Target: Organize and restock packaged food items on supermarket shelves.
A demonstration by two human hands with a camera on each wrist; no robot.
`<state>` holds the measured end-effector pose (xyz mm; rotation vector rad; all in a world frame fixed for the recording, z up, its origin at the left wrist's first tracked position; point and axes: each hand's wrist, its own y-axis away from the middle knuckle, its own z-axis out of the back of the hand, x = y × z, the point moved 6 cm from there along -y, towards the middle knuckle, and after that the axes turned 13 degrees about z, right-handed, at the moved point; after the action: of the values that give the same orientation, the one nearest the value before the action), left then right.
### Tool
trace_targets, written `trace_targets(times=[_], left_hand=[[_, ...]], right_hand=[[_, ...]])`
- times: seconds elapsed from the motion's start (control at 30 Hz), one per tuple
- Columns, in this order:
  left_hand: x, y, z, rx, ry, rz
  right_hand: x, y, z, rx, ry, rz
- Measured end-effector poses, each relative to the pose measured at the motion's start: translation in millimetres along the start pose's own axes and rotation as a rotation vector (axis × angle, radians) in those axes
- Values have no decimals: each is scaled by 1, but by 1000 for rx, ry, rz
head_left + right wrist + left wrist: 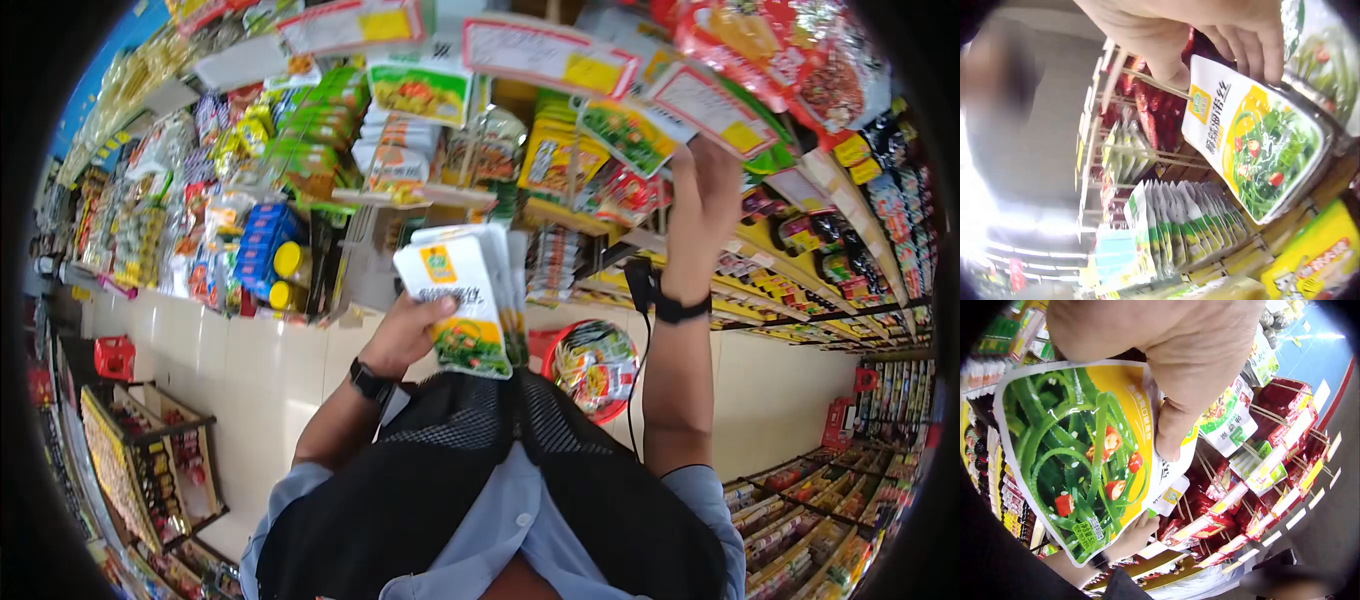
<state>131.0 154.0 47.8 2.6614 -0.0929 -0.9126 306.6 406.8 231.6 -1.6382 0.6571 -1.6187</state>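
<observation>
The left hand [403, 338] grips a stack of packets [462, 300] before the vest [370, 510]. The right hand [704, 200] touches a white-topped packet [1254, 140] at the rack [1172, 155]; its grip cannot be determined.

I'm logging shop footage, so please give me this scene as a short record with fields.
Place: shop aisle, stocked shelves
Left hand: holds several flat packets, thumb on the front one
Right hand: grips a similar hanging packet
Price tags: pink-edged, yellow patches
Basket: red, packets inside
Wristwear: black, both wrists
</observation>
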Motion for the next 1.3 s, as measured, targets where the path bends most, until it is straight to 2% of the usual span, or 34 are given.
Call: trace_targets(times=[0.03,0.07,0.13,0.17,0.23,0.33,0.4,0.47,0.57,0.7,0.77,0.83,1.03,1.3], left_hand=[[-8,2,-8,15,-18,-37],[-12,1,-9,17,-16,-59],[-9,-3,-6,12,-2,-57],[-4,-7,-3,6,4,-23],[4,-11,-4,17,4,53],[15,-16,-10,57,34,114],[19,-12,-10,81,30,145],[19,-11,-11,108,17,167],[19,-5,-3,94,-16,205],[25,-3,17,58,-77,223],[25,0,19,62,-80,206],[22,4,15,102,-6,196],[20,24,31,16,12,169],[25,33,44,-55,45,145]], right_hand=[[29,20,7,-111,64,116],[37,45,7,59,67,124],[30,107,-2,413,-35,-26],[26,142,-16,582,-139,-192],[17,198,-34,780,-484,-824],[18,209,-28,673,-532,-929],[17,213,-19,439,-612,-961],[20,207,-8,228,-706,-969],[31,175,18,106,-557,-784],[39,115,39,43,-471,-569],[39,90,37,34,-520,-445],[35,67,32,81,-496,-342],[11,33,14,23,-555,-274],[-1,11,-8,-47,-646,-326]])
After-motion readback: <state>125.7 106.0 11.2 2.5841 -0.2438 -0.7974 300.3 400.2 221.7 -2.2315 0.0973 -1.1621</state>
